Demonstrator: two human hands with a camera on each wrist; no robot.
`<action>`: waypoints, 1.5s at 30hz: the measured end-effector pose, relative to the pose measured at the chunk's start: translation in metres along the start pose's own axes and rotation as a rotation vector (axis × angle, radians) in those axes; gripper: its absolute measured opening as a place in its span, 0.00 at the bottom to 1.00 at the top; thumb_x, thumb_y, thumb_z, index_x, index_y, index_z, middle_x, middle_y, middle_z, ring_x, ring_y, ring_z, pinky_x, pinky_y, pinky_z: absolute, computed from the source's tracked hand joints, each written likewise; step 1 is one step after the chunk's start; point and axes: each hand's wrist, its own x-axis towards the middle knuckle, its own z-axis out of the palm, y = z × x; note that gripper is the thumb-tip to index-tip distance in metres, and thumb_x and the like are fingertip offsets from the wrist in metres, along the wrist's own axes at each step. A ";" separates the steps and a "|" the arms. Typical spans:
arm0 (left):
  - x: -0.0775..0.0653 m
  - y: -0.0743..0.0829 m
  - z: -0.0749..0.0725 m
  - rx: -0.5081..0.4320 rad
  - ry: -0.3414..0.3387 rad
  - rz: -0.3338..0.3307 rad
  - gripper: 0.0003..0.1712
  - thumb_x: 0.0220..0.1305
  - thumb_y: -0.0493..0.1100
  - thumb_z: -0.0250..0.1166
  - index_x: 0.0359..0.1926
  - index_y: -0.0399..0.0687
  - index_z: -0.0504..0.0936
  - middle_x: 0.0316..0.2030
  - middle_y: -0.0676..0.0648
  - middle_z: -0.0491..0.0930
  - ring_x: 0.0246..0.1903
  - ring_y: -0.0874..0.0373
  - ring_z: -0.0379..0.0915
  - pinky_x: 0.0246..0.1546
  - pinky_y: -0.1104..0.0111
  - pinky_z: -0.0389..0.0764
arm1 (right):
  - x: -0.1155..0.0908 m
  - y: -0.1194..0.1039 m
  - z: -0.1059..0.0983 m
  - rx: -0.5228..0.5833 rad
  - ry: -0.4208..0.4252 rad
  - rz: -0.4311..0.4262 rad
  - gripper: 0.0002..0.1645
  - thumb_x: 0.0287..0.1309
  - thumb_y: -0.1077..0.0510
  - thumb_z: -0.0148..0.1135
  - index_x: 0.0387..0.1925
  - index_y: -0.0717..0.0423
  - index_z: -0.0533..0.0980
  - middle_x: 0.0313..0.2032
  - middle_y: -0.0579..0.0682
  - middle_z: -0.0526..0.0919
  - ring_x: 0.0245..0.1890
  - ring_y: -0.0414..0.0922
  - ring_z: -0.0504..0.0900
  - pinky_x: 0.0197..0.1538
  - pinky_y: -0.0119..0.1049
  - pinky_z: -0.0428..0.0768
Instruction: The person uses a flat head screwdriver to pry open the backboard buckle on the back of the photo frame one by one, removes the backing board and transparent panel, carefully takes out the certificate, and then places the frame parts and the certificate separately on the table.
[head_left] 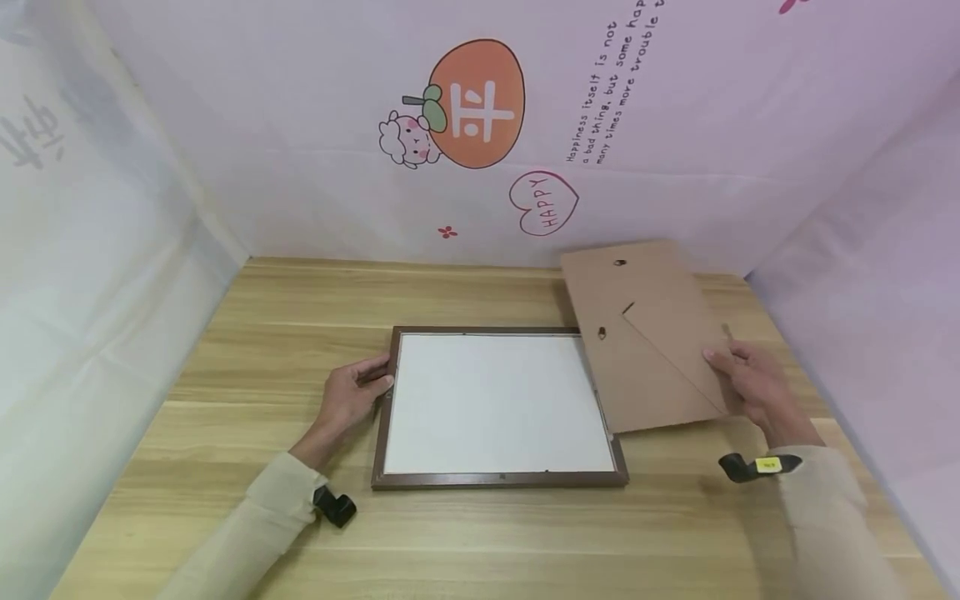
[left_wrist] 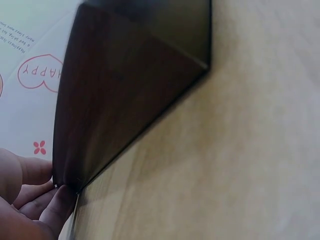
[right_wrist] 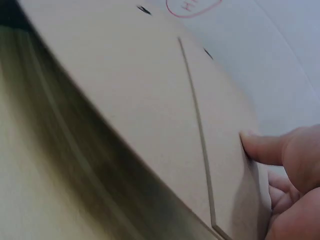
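Note:
A brown picture frame point(head_left: 450, 481) lies on the table, with a white sheet point(head_left: 495, 404) filling its inside. My left hand point(head_left: 354, 392) grips the left side of the frame, thumb and fingers around its edge, as the frame's dark side point(left_wrist: 115, 95) in the left wrist view also shows. At the right, my right hand point(head_left: 753, 379) pinches a brown backing board point(head_left: 645, 350) by its right edge, thumb on top. The board is tilted above the table and overlaps the frame's right side. Small metal hangers and a stand flap point(right_wrist: 230, 190) show on its face.
The wood-grain table point(head_left: 480, 542) spreads around the frame. A printed cloth wall point(head_left: 337, 208) stands along its back edge, with plain cloth at the left and right sides. Each wrist wears a small black camera strap point(head_left: 333, 506).

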 end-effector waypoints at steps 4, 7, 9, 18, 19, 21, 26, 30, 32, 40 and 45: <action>0.000 0.001 0.000 -0.013 -0.001 -0.011 0.25 0.67 0.38 0.63 0.64 0.47 0.74 0.62 0.42 0.77 0.63 0.47 0.73 0.63 0.60 0.75 | -0.007 0.011 -0.011 0.045 0.099 0.013 0.32 0.68 0.43 0.56 0.57 0.67 0.70 0.30 0.26 0.72 0.33 0.29 0.73 0.35 0.27 0.77; 0.000 0.002 -0.001 -0.019 0.000 -0.010 0.25 0.67 0.38 0.63 0.64 0.47 0.74 0.61 0.41 0.77 0.62 0.47 0.73 0.63 0.60 0.76 | -0.012 0.017 -0.016 0.033 0.152 0.046 0.22 0.66 0.43 0.58 0.40 0.59 0.73 0.27 0.32 0.70 0.28 0.32 0.71 0.29 0.29 0.77; 0.000 0.001 -0.001 -0.025 0.002 -0.012 0.25 0.66 0.38 0.63 0.64 0.47 0.75 0.61 0.42 0.77 0.62 0.48 0.73 0.62 0.61 0.76 | -0.015 0.020 -0.018 0.008 0.165 0.083 0.25 0.66 0.41 0.58 0.41 0.62 0.74 0.31 0.39 0.71 0.29 0.34 0.70 0.29 0.29 0.77; 0.001 0.000 0.000 -0.005 0.007 -0.008 0.24 0.67 0.37 0.63 0.64 0.47 0.75 0.61 0.42 0.78 0.62 0.47 0.74 0.62 0.60 0.76 | -0.020 0.035 -0.007 -0.100 0.203 0.101 0.42 0.69 0.43 0.54 0.64 0.79 0.62 0.58 0.73 0.68 0.33 0.30 0.70 0.30 0.25 0.79; 0.001 0.000 0.000 -0.004 0.009 -0.008 0.24 0.67 0.37 0.63 0.64 0.47 0.75 0.61 0.42 0.78 0.62 0.47 0.74 0.62 0.60 0.76 | -0.020 0.035 -0.006 -0.110 0.205 0.097 0.43 0.69 0.43 0.53 0.64 0.79 0.62 0.60 0.74 0.67 0.33 0.31 0.70 0.30 0.25 0.79; 0.001 0.000 0.000 -0.006 0.013 -0.012 0.24 0.67 0.38 0.63 0.64 0.47 0.75 0.61 0.42 0.78 0.61 0.48 0.74 0.62 0.60 0.77 | -0.020 0.036 -0.003 -0.122 0.223 0.097 0.42 0.69 0.44 0.54 0.63 0.79 0.63 0.59 0.75 0.67 0.36 0.36 0.72 0.29 0.24 0.78; 0.000 0.000 0.001 -0.008 0.018 -0.002 0.24 0.67 0.37 0.63 0.64 0.46 0.75 0.61 0.41 0.78 0.61 0.47 0.74 0.61 0.60 0.77 | -0.021 0.039 0.002 -0.135 0.234 0.163 0.43 0.68 0.43 0.53 0.66 0.77 0.60 0.64 0.78 0.63 0.55 0.60 0.70 0.33 0.23 0.76; 0.000 0.000 0.001 -0.012 0.015 -0.011 0.24 0.67 0.37 0.63 0.64 0.46 0.75 0.61 0.41 0.77 0.62 0.48 0.74 0.62 0.60 0.76 | -0.020 0.040 0.004 -0.146 0.233 0.215 0.46 0.69 0.42 0.52 0.69 0.75 0.53 0.69 0.78 0.55 0.67 0.68 0.61 0.55 0.47 0.81; 0.000 0.000 0.001 -0.009 0.012 -0.010 0.24 0.67 0.37 0.63 0.64 0.46 0.75 0.61 0.41 0.77 0.62 0.47 0.73 0.62 0.60 0.76 | -0.020 0.040 0.005 -0.170 0.241 0.220 0.46 0.69 0.42 0.52 0.70 0.74 0.53 0.69 0.77 0.54 0.69 0.69 0.59 0.64 0.58 0.72; 0.000 0.000 0.002 -0.014 0.020 0.000 0.24 0.67 0.37 0.63 0.63 0.46 0.76 0.60 0.41 0.78 0.61 0.47 0.74 0.61 0.59 0.77 | -0.019 0.040 0.012 -0.379 0.345 0.136 0.42 0.68 0.42 0.51 0.63 0.78 0.64 0.63 0.78 0.65 0.63 0.73 0.65 0.64 0.62 0.68; 0.000 0.000 0.002 -0.014 0.020 -0.006 0.24 0.67 0.37 0.63 0.64 0.46 0.75 0.60 0.41 0.78 0.61 0.48 0.74 0.61 0.60 0.77 | -0.018 0.040 0.018 -0.433 0.414 0.109 0.37 0.67 0.45 0.53 0.59 0.77 0.69 0.59 0.78 0.69 0.59 0.74 0.69 0.61 0.63 0.69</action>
